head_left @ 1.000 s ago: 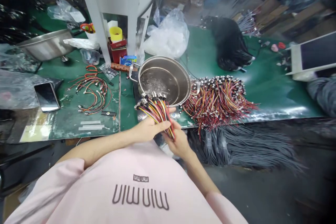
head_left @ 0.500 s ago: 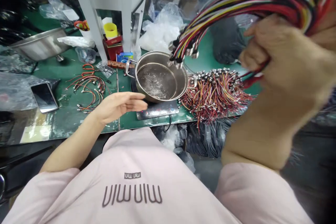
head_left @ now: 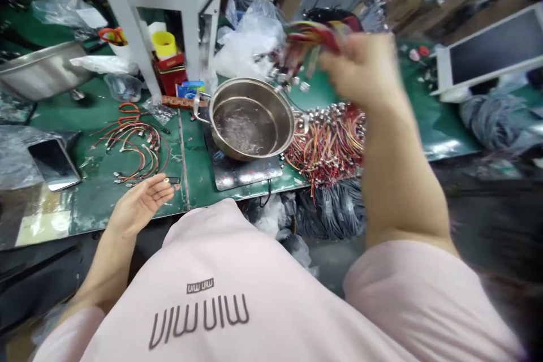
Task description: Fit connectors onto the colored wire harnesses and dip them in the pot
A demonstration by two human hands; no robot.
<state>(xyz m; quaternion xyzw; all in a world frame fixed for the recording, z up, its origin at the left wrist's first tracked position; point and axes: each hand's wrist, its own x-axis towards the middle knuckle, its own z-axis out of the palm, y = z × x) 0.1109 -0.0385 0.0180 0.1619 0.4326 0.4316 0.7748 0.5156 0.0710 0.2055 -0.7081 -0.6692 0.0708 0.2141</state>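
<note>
My right hand (head_left: pixel 354 65) is raised above the back of the table, closed round a bundle of wires (head_left: pixel 311 39) in red, yellow, black and white. Motion smears the bundle, and its metal-tipped ends hang near the pot's right rim. Liquid with a rippled, bubbly surface fills part of the steel pot (head_left: pixel 217 138), which stands on a black hot plate (head_left: pixel 246 175). At the table's front edge my left hand (head_left: pixel 142 203) is open, palm up, its fingers loosely bent. A small dark piece (head_left: pixel 172 180) lies by its fingertips; I cannot tell whether they touch.
Right of the pot lies a large heap of wires (head_left: pixel 326 147). Loose wires (head_left: pixel 139 150), orange-handled scissors (head_left: pixel 128 113) and a phone (head_left: pixel 54 164) lie on the left. A white machine frame (head_left: pixel 131 28) stands behind, and a white-framed screen (head_left: pixel 496 48) at the right.
My right hand has swung left and away from me with the wire bundle, now smaller in view. My left hand has drawn back left from the pot, turning palm up. The view has shifted right.
</note>
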